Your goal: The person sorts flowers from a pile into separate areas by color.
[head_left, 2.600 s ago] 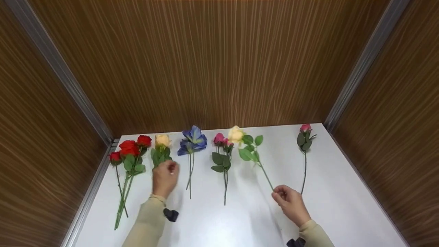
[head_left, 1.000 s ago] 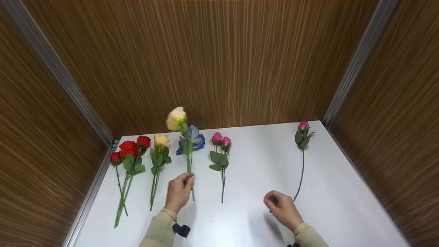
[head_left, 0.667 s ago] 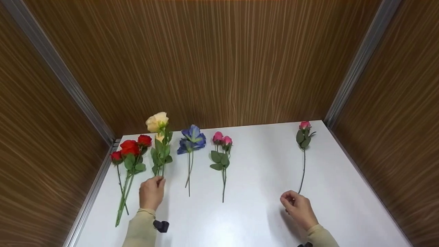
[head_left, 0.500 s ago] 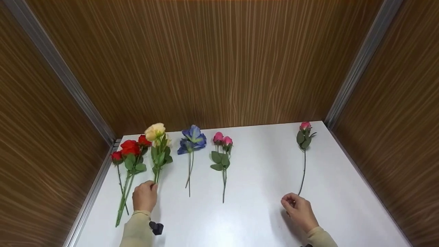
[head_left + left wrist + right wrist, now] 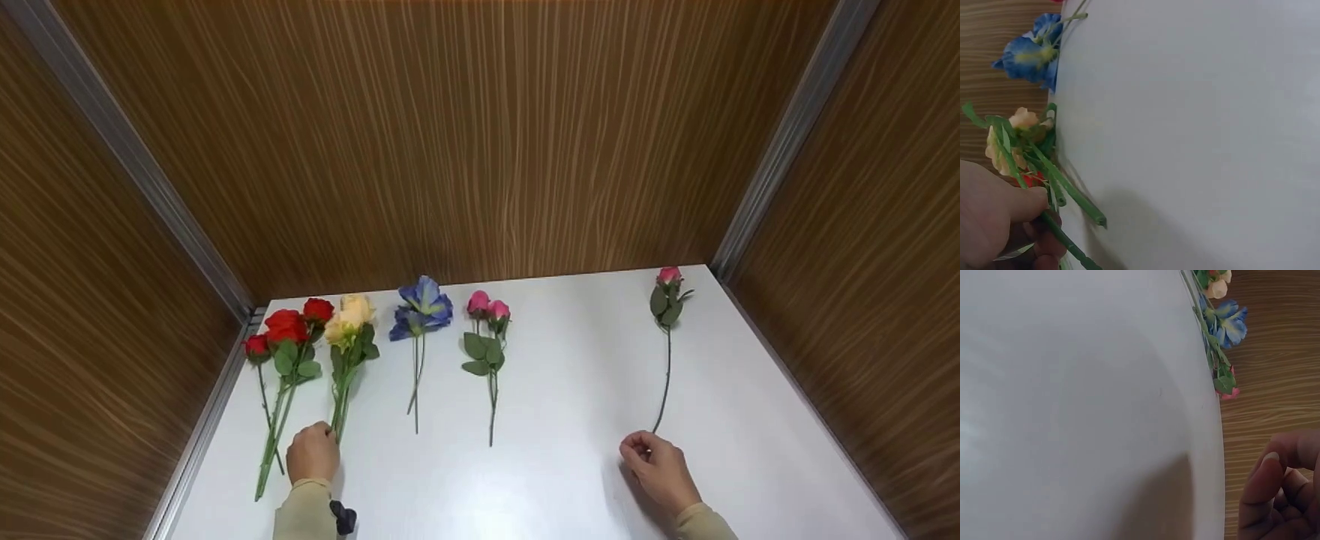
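My left hand [image 5: 311,452] pinches the lower stem [image 5: 1058,233] of a cream rose [image 5: 337,330], which lies on the white table [image 5: 555,450] against a second cream rose [image 5: 356,306]. In the left wrist view my thumb and fingers curl round that green stem, with the cream blooms [image 5: 1016,121] behind. My right hand [image 5: 658,469] rests on the table with curled fingers [image 5: 1261,486] just below the stem end of a single pink rose [image 5: 668,276]. No stem shows between those fingers in the right wrist view.
Several red roses [image 5: 289,326] lie at the far left by the table's metal edge. A blue flower [image 5: 421,307] and a pink two-bud stem [image 5: 487,307] lie in the middle. Wood-grain walls [image 5: 480,150] close in the back and both sides.
My right hand let go of the cream rose. My left hand carried it left over the blue flower and lowered it beside the other cream rose. The right hand moved to the pink rose's stem end.
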{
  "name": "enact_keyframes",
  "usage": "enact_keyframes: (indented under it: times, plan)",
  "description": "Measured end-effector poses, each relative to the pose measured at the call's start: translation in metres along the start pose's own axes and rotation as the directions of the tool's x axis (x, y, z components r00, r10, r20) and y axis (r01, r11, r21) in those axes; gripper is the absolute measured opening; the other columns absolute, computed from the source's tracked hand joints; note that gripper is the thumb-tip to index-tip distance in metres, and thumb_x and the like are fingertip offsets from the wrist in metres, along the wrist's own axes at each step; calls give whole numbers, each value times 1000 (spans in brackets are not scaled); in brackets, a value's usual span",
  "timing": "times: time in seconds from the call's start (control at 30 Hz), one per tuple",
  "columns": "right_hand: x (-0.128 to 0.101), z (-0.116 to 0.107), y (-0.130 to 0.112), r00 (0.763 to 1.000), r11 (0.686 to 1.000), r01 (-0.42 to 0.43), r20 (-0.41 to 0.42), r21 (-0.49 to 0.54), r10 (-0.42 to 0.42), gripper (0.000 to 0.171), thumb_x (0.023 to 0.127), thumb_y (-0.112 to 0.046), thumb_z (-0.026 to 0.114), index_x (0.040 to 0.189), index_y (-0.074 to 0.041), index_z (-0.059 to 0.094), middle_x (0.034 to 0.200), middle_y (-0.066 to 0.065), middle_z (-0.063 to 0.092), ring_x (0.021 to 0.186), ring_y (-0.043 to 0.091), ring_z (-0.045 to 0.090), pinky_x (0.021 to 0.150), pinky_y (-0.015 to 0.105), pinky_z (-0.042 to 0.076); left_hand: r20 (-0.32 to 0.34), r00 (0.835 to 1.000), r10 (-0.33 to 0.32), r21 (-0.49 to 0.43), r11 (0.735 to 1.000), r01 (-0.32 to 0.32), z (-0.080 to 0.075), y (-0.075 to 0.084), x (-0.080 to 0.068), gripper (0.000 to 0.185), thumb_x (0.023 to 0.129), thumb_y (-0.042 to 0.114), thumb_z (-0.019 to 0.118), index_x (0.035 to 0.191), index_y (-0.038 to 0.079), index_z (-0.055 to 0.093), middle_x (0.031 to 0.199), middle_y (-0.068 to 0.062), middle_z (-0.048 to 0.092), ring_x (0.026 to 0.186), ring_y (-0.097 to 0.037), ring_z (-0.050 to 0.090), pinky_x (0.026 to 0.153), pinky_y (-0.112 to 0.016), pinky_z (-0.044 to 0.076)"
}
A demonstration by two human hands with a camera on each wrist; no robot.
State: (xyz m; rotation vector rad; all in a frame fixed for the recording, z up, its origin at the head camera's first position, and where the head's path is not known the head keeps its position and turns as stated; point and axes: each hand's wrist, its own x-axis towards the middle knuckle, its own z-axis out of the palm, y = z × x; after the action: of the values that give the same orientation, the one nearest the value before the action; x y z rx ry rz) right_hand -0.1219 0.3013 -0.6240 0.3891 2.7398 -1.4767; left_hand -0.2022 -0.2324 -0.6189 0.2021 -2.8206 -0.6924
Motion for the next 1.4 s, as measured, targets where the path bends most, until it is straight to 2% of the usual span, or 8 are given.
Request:
enact_keyframes:
  times: [0.43,0.83,0.97,1.2,1.4]
  plan:
    - [1,-4,4,1000,1000,-18,-2,-3,18,7,92,-13,63,93,-5,65,78,2,60,65,14,55,53,25,47,117,991,-66,-52,996,72,6,-7,-2,13,90,8,61,89,-4,68,82,-19,67,75,-38,64,67,-53,51]
    - [9,-18,11,1000,1000,-3,-29,-23,3,11,93,-14,62,96,-4,65,81,2,62,68,14,57,54,24,48,150,983,-106,-100,988,122,8,-6,-3,16,91,11,60,88,-1,69,80,-15,68,73,-34,64,67,-51,50]
    - [15,-27,16,999,999,-19,-44,-47,16,15,93,-16,60,99,-4,65,82,4,61,69,16,57,54,24,48,147,984,-104,-107,987,120,8,-8,-3,16,91,11,60,86,-1,69,80,-15,68,72,-34,64,68,-51,50]
    - [25,-38,25,996,996,-73,-51,-45,70,21,95,-20,59,104,-2,63,88,6,62,74,17,57,58,25,49,163,978,-132,-123,981,153,8,-8,-2,18,91,14,59,85,0,68,77,-12,67,71,-31,63,67,-50,49]
    - [34,-46,27,992,993,-93,-89,-77,86,26,96,-24,58,107,-1,61,90,7,61,75,18,57,59,27,48,170,976,-136,-132,978,160,7,-6,-3,18,92,15,59,86,0,67,76,-11,66,70,-29,62,66,-49,49]
